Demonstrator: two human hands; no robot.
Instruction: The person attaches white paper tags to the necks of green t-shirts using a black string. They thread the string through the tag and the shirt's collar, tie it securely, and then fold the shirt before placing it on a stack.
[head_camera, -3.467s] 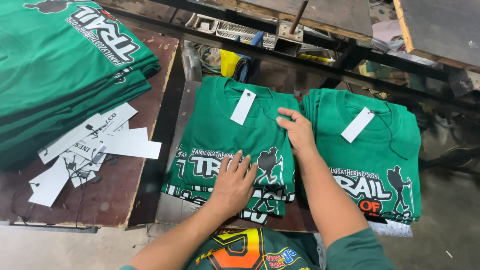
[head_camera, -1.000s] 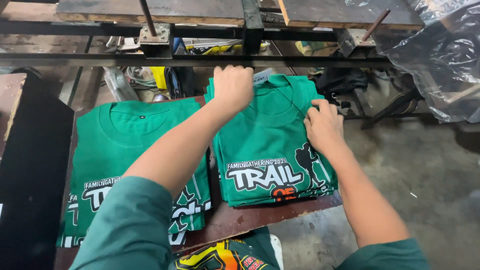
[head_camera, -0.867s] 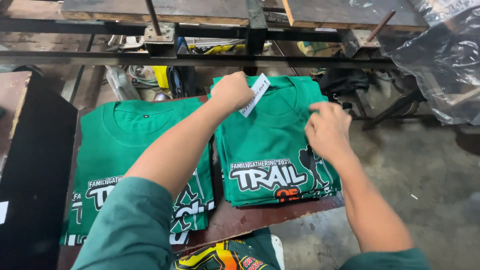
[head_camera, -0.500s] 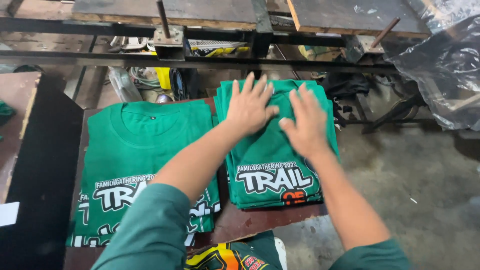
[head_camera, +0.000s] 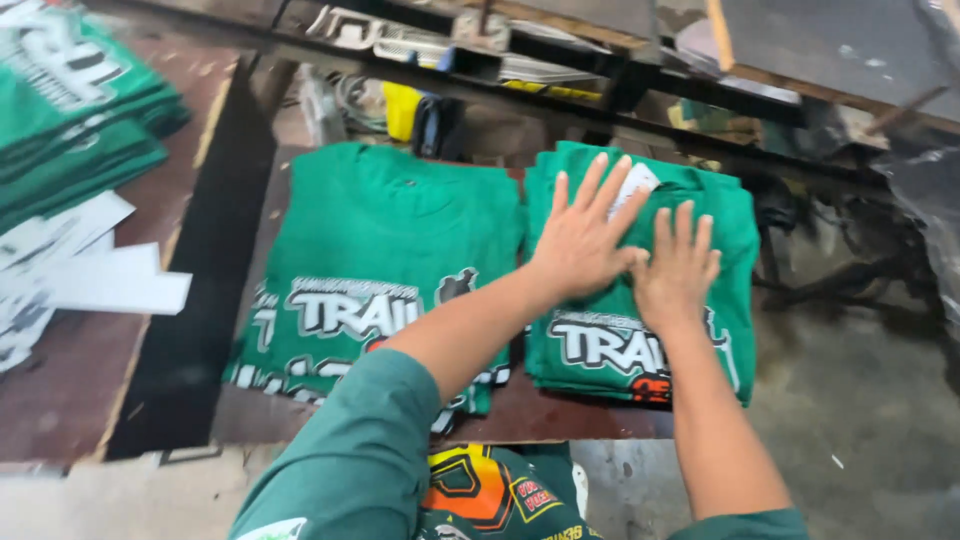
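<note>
From where I sit, both hands lie flat on the right-hand stack of folded green shirts (head_camera: 640, 300), which rests on the brown board (head_camera: 560, 415), up against that board's right edge and reaching nearly to its near edge. My left hand (head_camera: 585, 235) has its fingers spread wide and pressed palm-down on the upper middle of the stack, holding nothing; one fingertip touches the white paper tag (head_camera: 634, 185) that lies near the collar. My right hand (head_camera: 678, 270) sits just beside it, touching it at the thumb side, fingers straight and only slightly parted, also palm-down and gripping nothing. The stack's long axis runs from the near edge of the board toward the far edge: the collar points away from me toward the dark metal frame (head_camera: 640, 85), and the white printed lettering lies at the end closest to me, reading upright from my side. A second stack of green shirts (head_camera: 385, 270) lies just beside it on the left half of the board, the same way round, collar far and print near, the two stacks almost touching along their inner sides. Well apart, at the far left corner of the neighbouring brown table (head_camera: 60, 410), a taller pile of green shirts (head_camera: 75, 110) sits, with loose white paper tags (head_camera: 95, 270) scattered just in front of it.
</note>
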